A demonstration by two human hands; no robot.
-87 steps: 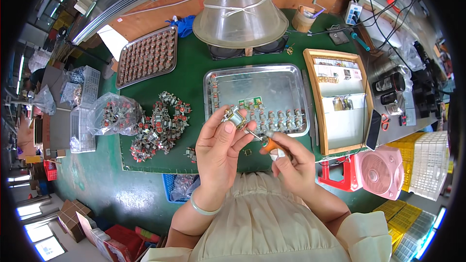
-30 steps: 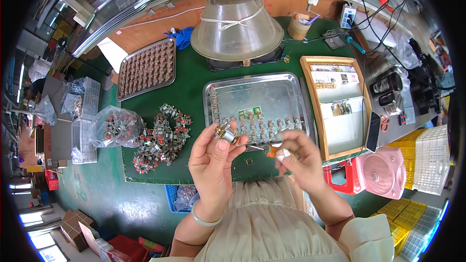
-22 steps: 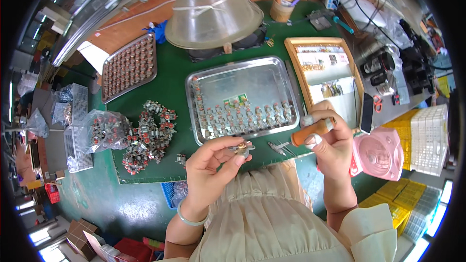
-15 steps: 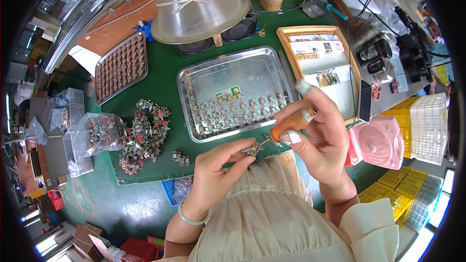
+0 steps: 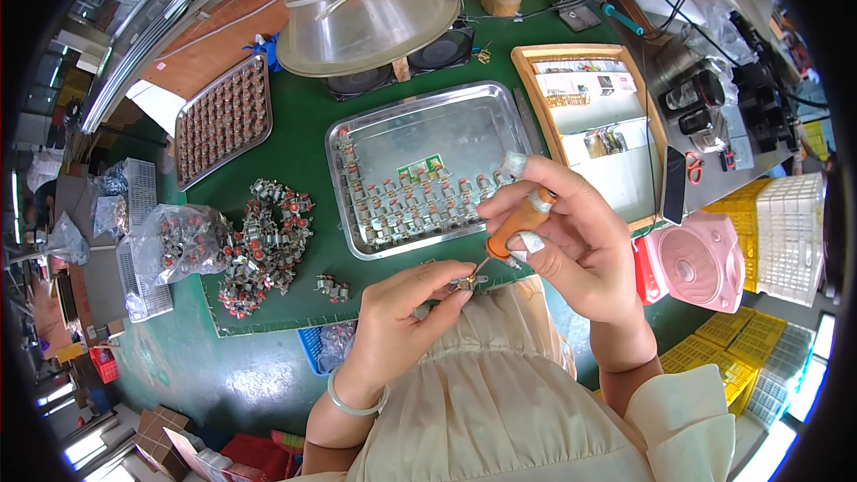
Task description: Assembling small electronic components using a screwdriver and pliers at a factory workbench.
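In the head view, the left hand (image 5: 411, 308) pinches a small silver-and-brass component (image 5: 467, 283) over the green table's (image 5: 299, 143) near edge; the right grips an orange-handled screwdriver (image 5: 520, 227), its handle steeper than half a second ago.

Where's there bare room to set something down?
Bare green tabletop lies between the filled tray and the large tray, whose far side, beyond the green label, is bare too. It is crowded on the left, with the heap of parts and plastic bag, and around the right hand.
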